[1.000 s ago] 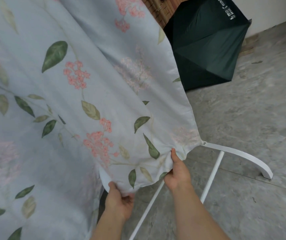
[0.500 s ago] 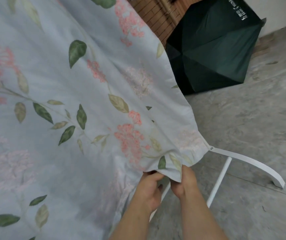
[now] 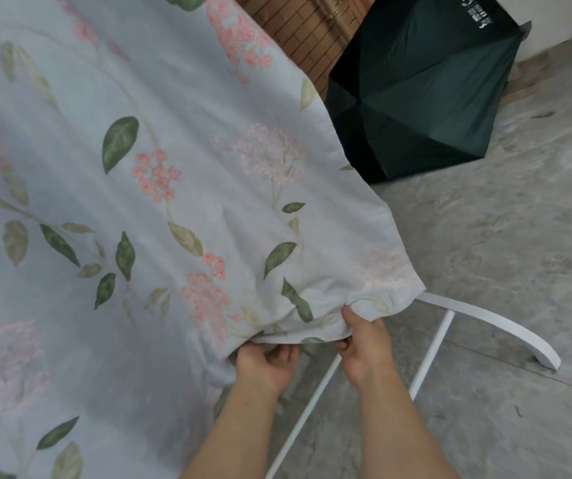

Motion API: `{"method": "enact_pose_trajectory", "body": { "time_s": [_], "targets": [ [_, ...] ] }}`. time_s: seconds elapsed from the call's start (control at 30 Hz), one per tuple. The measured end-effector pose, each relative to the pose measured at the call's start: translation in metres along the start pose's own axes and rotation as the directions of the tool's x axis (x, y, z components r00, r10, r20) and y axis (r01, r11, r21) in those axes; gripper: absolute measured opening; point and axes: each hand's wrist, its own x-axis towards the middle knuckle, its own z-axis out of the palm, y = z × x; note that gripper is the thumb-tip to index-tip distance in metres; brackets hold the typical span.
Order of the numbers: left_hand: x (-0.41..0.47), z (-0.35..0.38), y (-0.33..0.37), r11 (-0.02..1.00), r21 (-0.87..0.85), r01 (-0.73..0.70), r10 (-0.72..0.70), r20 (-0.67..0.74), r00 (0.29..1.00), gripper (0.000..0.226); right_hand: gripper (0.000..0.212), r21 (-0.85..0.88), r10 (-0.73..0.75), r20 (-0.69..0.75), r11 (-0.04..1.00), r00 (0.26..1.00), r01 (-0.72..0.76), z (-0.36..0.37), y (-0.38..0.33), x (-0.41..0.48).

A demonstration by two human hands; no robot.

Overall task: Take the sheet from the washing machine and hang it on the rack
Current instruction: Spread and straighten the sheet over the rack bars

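The pale blue sheet (image 3: 173,202), printed with pink flowers and green leaves, is draped over the rack and fills the left and middle of the head view. Only the rack's white foot and legs (image 3: 485,323) show, poking out under the sheet's lower right corner. My left hand (image 3: 267,361) grips the sheet's bottom hem from below, fingers curled under the cloth. My right hand (image 3: 364,340) pinches the same hem a little to the right, thumb on top of the fabric. The top of the rack is hidden by the sheet.
An open dark green umbrella (image 3: 422,91) lies on the grey stone floor (image 3: 502,236) at the upper right, close behind the sheet's edge. A brick wall (image 3: 298,25) stands behind it. Bare floor stretches to the right of the rack's foot.
My hands have moved apart along the hem after being close together half a second ago. The hem is stretched between them and the sheet has shifted slightly to the right.
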Motion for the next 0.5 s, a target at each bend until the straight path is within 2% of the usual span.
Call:
{"method": "enact_pose_trajectory", "body": {
  "time_s": [0.1, 0.17, 0.23, 0.3, 0.33, 0.4, 0.5],
  "targets": [
    [-0.003, -0.010, -0.028, 0.994, 0.107, 0.022, -0.029, 0.059, 0.998, 0.022, 0.030, 0.043, -0.006, 0.037, 0.999, 0.999, 0.005, 0.003, 0.001, 0.002],
    [-0.008, -0.019, -0.049, 0.955, 0.294, 0.028, -0.087, 0.190, 0.978, 0.043, 0.025, -0.003, 0.014, 0.027, 1.000, 1.000, -0.014, 0.005, 0.005, 0.000],
    [-0.013, -0.019, -0.060, 0.914, 0.404, -0.024, -0.140, 0.371, 0.918, 0.050, 0.022, -0.101, 0.019, -0.003, 0.995, 1.000, -0.019, 0.006, 0.007, 0.000],
    [-0.014, -0.012, -0.060, 0.921, 0.385, -0.060, -0.164, 0.522, 0.837, 0.061, 0.024, -0.214, -0.009, -0.043, 0.977, 0.999, 0.000, 0.001, 0.007, 0.000],
    [-0.013, -0.008, -0.058, 0.922, 0.378, -0.083, -0.153, 0.553, 0.819, 0.068, 0.025, -0.277, -0.037, -0.052, 0.961, 0.998, 0.021, -0.002, 0.006, 0.001],
    [-0.005, -0.003, -0.055, 0.921, 0.354, -0.160, -0.048, 0.514, 0.856, 0.060, 0.027, -0.361, -0.088, -0.072, 0.931, 0.994, 0.056, -0.006, 0.005, 0.006],
    [0.008, 0.000, -0.044, 0.937, 0.280, -0.206, 0.095, 0.364, 0.927, 0.040, 0.029, -0.316, -0.094, -0.055, 0.946, 0.994, 0.072, -0.004, 0.007, 0.015]
  ]
}}
